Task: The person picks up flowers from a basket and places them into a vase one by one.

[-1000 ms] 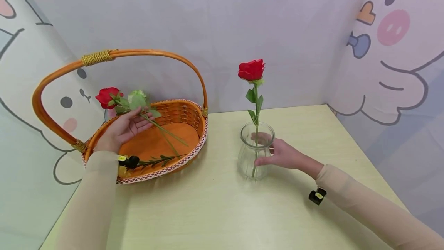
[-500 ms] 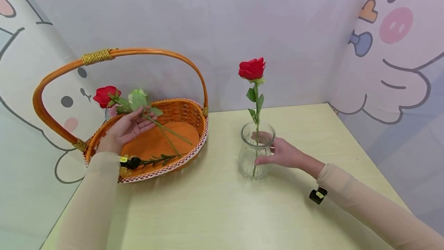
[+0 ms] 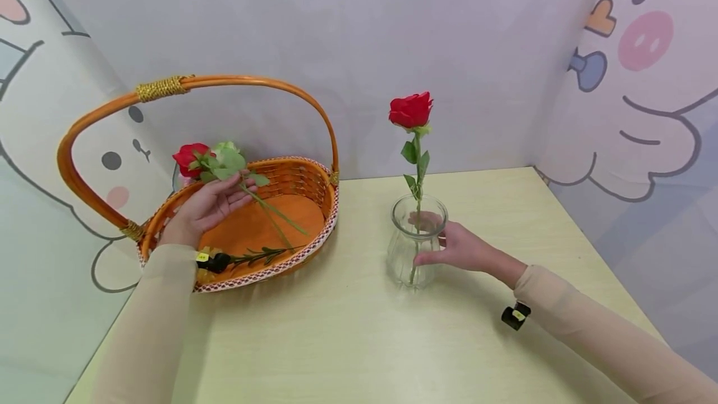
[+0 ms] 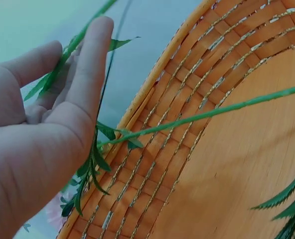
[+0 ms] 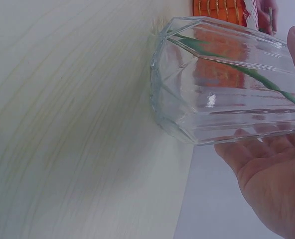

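Observation:
My left hand (image 3: 215,201) is over the orange wicker basket (image 3: 322,229), thumb and fingers pinching a green stem (image 4: 63,62). A red rose (image 3: 191,159) lies just beyond that hand, beside a pale green-white rose (image 3: 229,153); their stems cross over the basket. Another stem (image 4: 202,117) slants across the basket's wall in the left wrist view. My right hand (image 3: 454,245) holds the clear glass vase (image 3: 401,260), thumb in front and fingers behind. Upright in the vase stands another red rose (image 3: 411,111), its stem (image 5: 264,79) visible through the glass.
A tall handle (image 3: 252,81) arches over the basket. Inside it, near the front rim, lies a dark green leafy stem (image 3: 260,257) with a yellow bloom (image 3: 207,273), partly hidden by the left wrist camera. A pale wood tabletop (image 3: 359,329) meets printed cloth walls (image 3: 364,48).
The red rose by my left hand has shifted right, closer to the pale rose. My left hand has moved slightly right. The right hand stays on the vase.

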`<state>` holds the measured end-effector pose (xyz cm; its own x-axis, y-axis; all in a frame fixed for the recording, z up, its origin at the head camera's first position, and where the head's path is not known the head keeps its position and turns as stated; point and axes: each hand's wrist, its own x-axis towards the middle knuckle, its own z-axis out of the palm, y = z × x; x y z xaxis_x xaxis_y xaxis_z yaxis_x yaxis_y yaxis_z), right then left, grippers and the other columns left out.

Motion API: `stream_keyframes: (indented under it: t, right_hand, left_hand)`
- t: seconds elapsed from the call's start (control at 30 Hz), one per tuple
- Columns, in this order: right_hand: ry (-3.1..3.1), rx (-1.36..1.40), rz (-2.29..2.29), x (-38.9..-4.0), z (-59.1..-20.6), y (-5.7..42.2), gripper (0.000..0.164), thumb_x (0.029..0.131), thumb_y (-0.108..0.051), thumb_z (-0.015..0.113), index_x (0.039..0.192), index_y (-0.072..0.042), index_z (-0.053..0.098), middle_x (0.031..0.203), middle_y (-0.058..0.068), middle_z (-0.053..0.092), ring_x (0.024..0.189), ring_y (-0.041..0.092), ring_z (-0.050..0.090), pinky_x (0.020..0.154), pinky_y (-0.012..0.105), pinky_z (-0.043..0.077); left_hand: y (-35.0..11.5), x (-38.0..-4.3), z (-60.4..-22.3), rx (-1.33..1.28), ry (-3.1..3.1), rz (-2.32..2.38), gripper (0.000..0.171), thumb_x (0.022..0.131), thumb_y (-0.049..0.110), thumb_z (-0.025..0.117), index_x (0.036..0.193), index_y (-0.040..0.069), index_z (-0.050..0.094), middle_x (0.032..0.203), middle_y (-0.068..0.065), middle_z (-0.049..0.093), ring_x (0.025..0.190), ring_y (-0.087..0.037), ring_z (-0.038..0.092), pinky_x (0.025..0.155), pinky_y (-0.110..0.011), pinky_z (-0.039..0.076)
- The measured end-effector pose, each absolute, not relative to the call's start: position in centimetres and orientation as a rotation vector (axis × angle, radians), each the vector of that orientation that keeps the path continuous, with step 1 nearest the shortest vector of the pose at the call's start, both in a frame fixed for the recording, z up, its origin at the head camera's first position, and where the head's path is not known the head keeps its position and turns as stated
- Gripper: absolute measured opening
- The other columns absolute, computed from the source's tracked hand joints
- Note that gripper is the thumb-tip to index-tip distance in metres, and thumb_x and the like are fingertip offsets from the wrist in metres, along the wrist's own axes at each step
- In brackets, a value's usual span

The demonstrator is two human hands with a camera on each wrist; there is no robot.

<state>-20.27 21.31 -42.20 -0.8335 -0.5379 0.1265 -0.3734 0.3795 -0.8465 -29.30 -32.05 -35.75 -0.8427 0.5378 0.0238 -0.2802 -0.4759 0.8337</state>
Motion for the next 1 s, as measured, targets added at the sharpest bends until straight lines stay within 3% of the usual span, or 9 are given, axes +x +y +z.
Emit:
stream_keyframes:
  t: [0.27,0.43,0.63,1.0]
  right_hand:
    - [2.481,-0.814,-1.424,-20.2,-42.2,21.3,0.092,0.079,-0.035,0.089,0.153,-0.011,0.04,0.154,0.01,0.047,0.137,0.028,0.048,0.106,0.062,0.044]
    - [2.487,-0.813,-1.418,-20.3,-42.2,21.3,0.09,0.079,-0.035,0.089,0.153,-0.016,0.041,0.154,0.01,0.047,0.137,0.027,0.048,0.106,0.062,0.044]
    - [2.459,-0.818,-1.434,-20.3,-42.2,21.3,0.094,0.079,-0.034,0.089,0.154,-0.009,0.038,0.156,0.009,0.045,0.139,0.028,0.046,0.108,0.061,0.042]
    - [2.431,-0.812,-1.46,-20.1,-42.0,21.2,0.093,0.08,-0.031,0.089,0.155,-0.012,0.036,0.156,0.009,0.045,0.14,0.029,0.045,0.111,0.059,0.04]
  left_hand:
    - [-30.3,-29.0,-35.6,0.417,1.198,2.331,0.036,0.112,0.004,0.03,0.132,0.002,0.059,0.121,-0.017,0.069,0.114,-0.032,0.067,0.108,-0.046,0.043]
    - [-30.0,-28.6,-35.5,0.396,1.185,2.372,0.033,0.111,0.005,0.034,0.135,0.001,0.057,0.12,-0.018,0.07,0.116,-0.032,0.067,0.105,-0.045,0.048]
    - [-29.9,-28.5,-35.3,0.444,1.168,2.39,0.034,0.111,0.004,0.032,0.134,0.001,0.057,0.118,-0.019,0.07,0.114,-0.033,0.068,0.102,-0.045,0.05]
    - [-29.3,-27.9,-34.7,0.528,1.182,2.434,0.033,0.11,0.003,0.037,0.136,0.001,0.058,0.116,-0.017,0.071,0.107,-0.031,0.071,0.096,-0.044,0.055]
